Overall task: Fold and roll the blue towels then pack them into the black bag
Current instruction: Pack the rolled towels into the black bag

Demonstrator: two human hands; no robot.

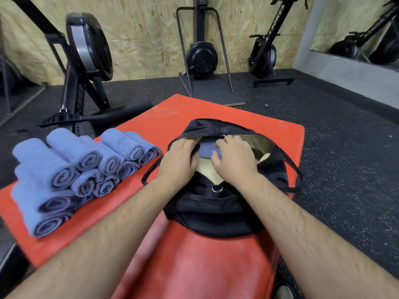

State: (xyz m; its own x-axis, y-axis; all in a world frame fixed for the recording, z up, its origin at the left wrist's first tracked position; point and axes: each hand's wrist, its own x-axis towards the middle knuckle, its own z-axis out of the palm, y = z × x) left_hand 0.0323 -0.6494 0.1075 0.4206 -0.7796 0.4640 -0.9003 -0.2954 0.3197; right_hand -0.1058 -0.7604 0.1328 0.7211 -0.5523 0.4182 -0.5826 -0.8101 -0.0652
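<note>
Packing is underway: left hand (178,160) and right hand (234,157) clasp a rolled blue towel (208,150) between them inside the black bag (216,214), and the next move likely means seating it deeper before letting go.

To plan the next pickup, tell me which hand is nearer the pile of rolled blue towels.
Left. The left hand holds the blue towel in the black bag, on the side facing the towel pile; the right hand holds its other end, farther away.

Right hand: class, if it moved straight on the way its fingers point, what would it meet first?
Probably the far rim of the black bag, just beyond the right hand, which grips the blue towel; depth is unclear.
</note>
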